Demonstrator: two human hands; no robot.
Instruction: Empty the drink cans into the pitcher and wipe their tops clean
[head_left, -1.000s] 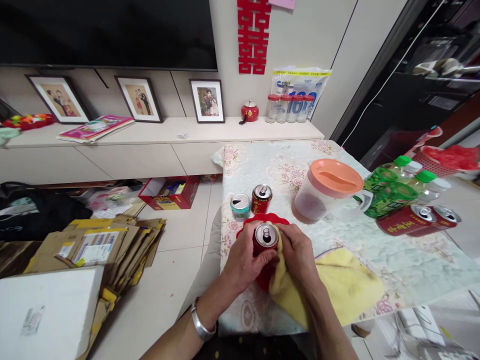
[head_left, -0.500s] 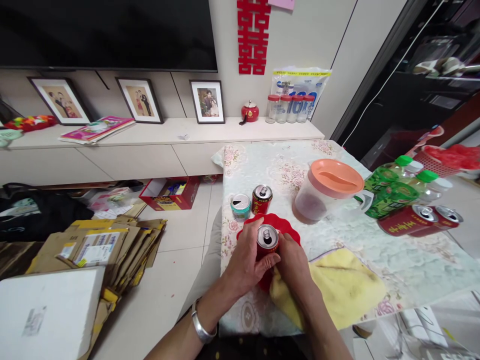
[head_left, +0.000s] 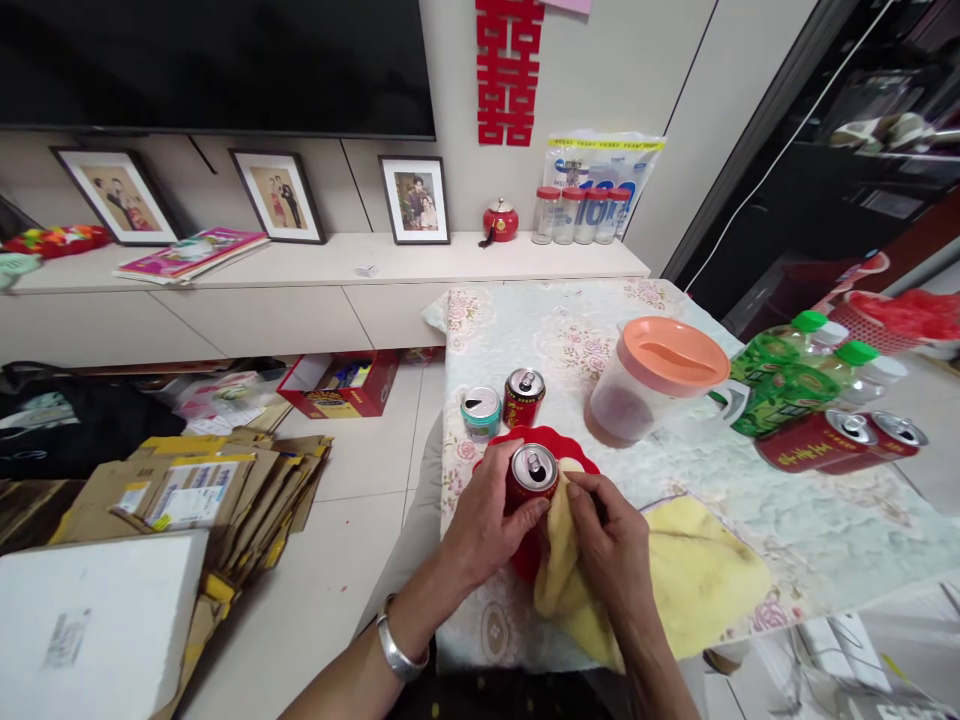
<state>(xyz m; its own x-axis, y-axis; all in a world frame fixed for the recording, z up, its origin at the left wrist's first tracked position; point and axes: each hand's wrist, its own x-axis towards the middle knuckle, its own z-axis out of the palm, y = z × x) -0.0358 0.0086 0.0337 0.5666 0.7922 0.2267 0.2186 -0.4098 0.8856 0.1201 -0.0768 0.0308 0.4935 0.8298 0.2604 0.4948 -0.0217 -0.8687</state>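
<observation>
My left hand (head_left: pixel 487 510) is wrapped round a red drink can (head_left: pixel 533 468) with an opened silver top, held upright over a red scalloped dish (head_left: pixel 529 560). My right hand (head_left: pixel 611 530) pinches a fold of a yellow cloth (head_left: pixel 701 570) against the can's right side. The rest of the cloth spreads over the table to the right. Just beyond the dish stand a small teal can (head_left: pixel 481 412) and a second red can (head_left: pixel 523 398), both opened. Most of the held can's body is hidden by my fingers.
A pitcher (head_left: pixel 630 400) with an orange lid stands right of the dish on the flowered tablecloth (head_left: pixel 540 320). Green-capped bottles (head_left: pixel 795 375) and red cans lying on their sides (head_left: pixel 814 440) are at the far right. Flattened cardboard (head_left: pixel 247 510) lies on the floor at left.
My right hand has shifted slightly right and turned, lifting a fold of the yellow cloth up beside the can. The left hand keeps its hold, with the can a little lower-tilted.
</observation>
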